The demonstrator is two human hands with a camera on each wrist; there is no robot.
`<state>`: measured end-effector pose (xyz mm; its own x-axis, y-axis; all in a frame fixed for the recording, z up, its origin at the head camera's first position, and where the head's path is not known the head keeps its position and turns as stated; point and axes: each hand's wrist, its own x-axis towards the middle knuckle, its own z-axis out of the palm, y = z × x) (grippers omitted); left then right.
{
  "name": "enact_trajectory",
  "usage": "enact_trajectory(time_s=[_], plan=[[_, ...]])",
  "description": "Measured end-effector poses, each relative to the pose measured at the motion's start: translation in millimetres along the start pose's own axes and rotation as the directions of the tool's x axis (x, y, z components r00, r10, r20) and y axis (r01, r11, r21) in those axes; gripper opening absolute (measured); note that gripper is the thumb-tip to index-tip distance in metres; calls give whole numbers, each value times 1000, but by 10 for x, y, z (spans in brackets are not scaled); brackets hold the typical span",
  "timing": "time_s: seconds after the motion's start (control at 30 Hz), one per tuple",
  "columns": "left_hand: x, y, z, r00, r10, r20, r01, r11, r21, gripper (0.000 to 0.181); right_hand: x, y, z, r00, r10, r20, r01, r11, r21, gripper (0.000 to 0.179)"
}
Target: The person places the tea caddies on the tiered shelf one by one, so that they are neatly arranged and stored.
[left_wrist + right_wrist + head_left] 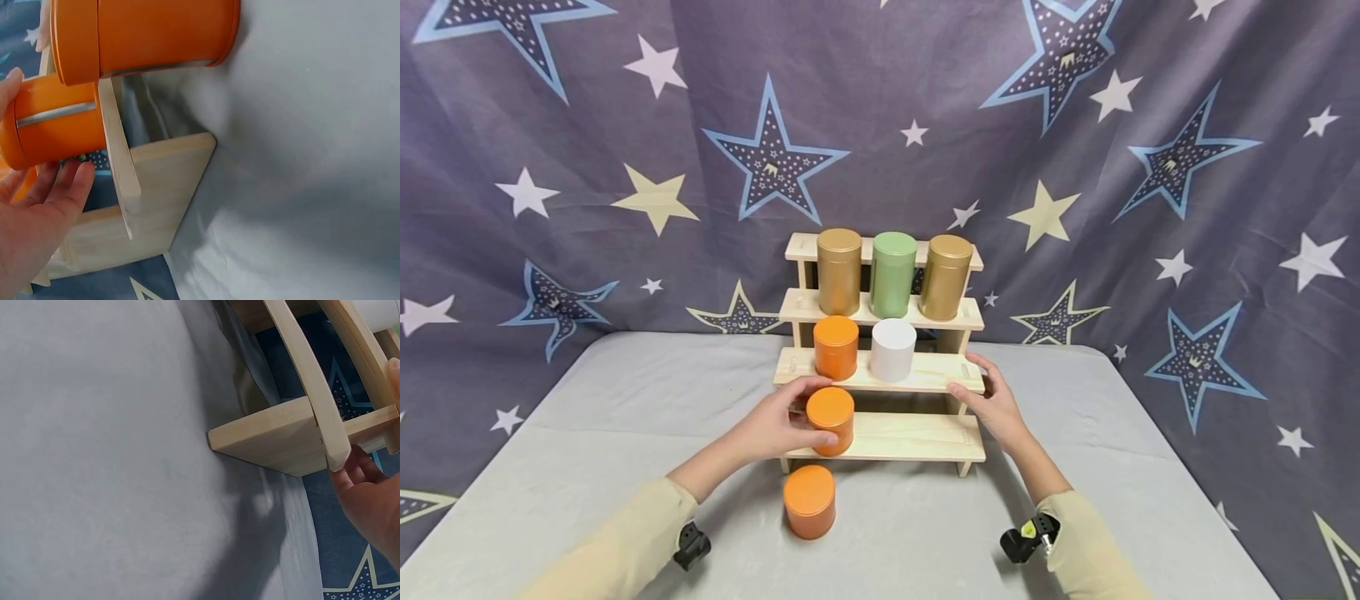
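Note:
A four-step wooden display rack [917, 437] stands on the grey cloth. My left hand [772, 423] holds an orange tin [831, 423] at the left end of the lowest step, thumb in front and fingers round the far side. In the left wrist view this tin sits upright on the wooden board. My right hand [997, 410] grips the rack's right end, its thumb on the front edge of the second step from the bottom. Another orange tin [809, 504] stands on the cloth in front of the rack.
On the second step are an orange tin [836, 350] and a white tin [892, 350]. Higher up stand a gold tin [839, 275], a green tin [892, 277] and another gold tin [946, 279]. A star-patterned curtain [880, 100] hangs behind the cloth-covered table [625, 400].

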<state>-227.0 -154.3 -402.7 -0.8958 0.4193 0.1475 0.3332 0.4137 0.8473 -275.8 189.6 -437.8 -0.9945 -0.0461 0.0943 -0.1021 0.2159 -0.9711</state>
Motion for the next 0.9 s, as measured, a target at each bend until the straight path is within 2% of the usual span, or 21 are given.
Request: enact_trajectory(time_s=[0.13, 0.37, 0.6, 0.7, 0.9], plan=[[-34, -38, -48, 1000, -1, -4, 1, 1000, 31, 71, 7, 1, 0, 1000, 3, 0, -3, 1000, 1, 66], [-122, -100, -91, 1000, 9, 15, -9, 1000, -5, 71, -1, 1, 9, 1000, 6, 2, -6, 1000, 8, 65], [-227, -145, -110, 1000, 11, 8, -11, 1000, -8, 68, -134, -274, 42, 999, 42, 19, -43, 999, 19, 65], [-269, -155, -127, 1000, -2, 2, 2, 1000, 14, 65, -130, -260, 36, 999, 35, 22, -36, 999, 16, 66], [-361, -157, -148, 1000, -9, 5, 9, 999, 31, 59, -27, -66, 13, 1000, 28, 11, -28, 999, 35, 66]])
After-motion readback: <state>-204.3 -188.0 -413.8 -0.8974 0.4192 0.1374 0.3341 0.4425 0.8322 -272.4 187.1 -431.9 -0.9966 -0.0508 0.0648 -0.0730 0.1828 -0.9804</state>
